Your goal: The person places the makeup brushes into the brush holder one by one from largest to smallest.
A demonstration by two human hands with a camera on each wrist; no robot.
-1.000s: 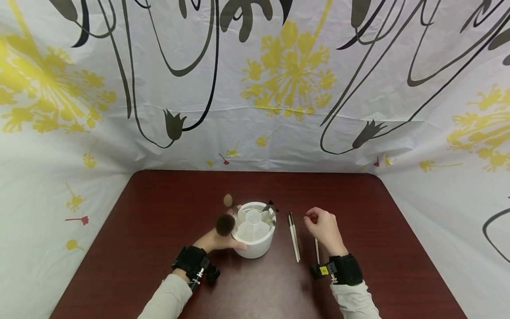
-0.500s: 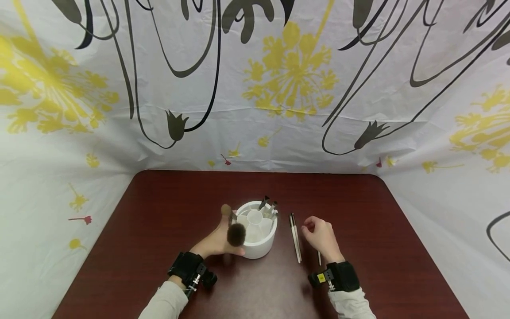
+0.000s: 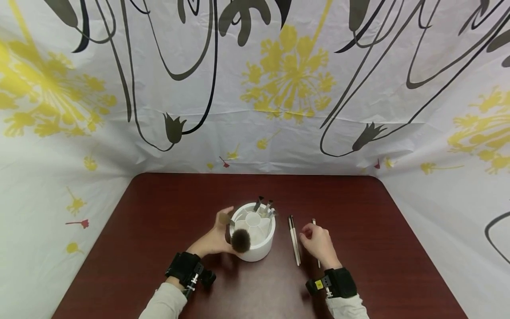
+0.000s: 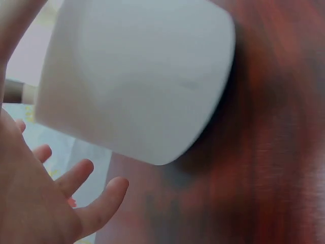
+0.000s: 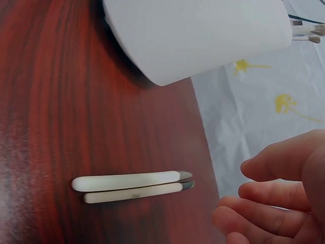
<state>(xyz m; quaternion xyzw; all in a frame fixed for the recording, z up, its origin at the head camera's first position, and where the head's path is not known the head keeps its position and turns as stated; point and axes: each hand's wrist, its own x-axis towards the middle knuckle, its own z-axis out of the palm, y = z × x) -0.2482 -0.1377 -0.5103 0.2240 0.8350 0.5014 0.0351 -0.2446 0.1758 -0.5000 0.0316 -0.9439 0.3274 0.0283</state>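
Note:
A white round brush holder (image 3: 256, 254) with inner compartments stands mid-table in the head view. Several small makeup brushes (image 3: 259, 203) poke out at its back; a big fluffy brush (image 3: 241, 240) and a lighter one (image 3: 224, 218) lean out nearer the left. My left hand (image 3: 213, 239) is spread around the holder's left side, and in the left wrist view its fingers (image 4: 109, 201) stand off the wall. Right of the holder lie two pale-handled brushes (image 5: 132, 181) side by side. My right hand (image 3: 318, 243) hovers over another brush (image 3: 314, 220), fingers loosely bent, holding nothing.
The dark red-brown table (image 3: 191, 190) has rounded far corners. A white cloth (image 3: 287, 146) with yellow and grey flower prints hangs behind it and at both sides. Each wrist wears a black strapped camera (image 3: 340, 281).
The holder has turned counterclockwise, its back brushes shifting left and the fluffy brush coming to the front. My left fingers have spread. The right hand has drawn slightly nearer.

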